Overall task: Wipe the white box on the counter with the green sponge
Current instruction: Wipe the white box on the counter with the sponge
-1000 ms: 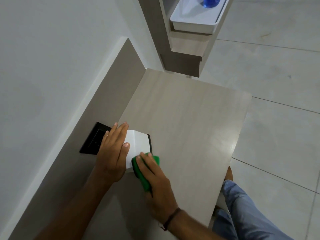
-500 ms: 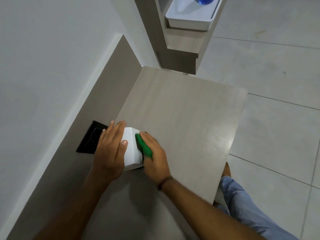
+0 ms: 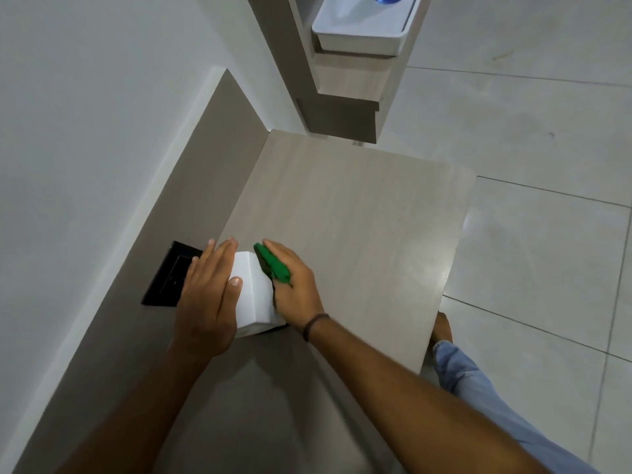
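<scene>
Left hand (image 3: 208,295) flat on white box (image 3: 253,295), right hand (image 3: 295,285) pressing green sponge (image 3: 272,263) sideways

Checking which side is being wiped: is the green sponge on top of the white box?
No, the right hand presses the green sponge against the white box side.

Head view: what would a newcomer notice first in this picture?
The green sponge stands out most: the right hand presses it against the right side of the white box near the counter's left edge. The left hand lies flat on the box's other side, steadying it. Behind that hand, a black socket plate is set in the wall panel.
</scene>
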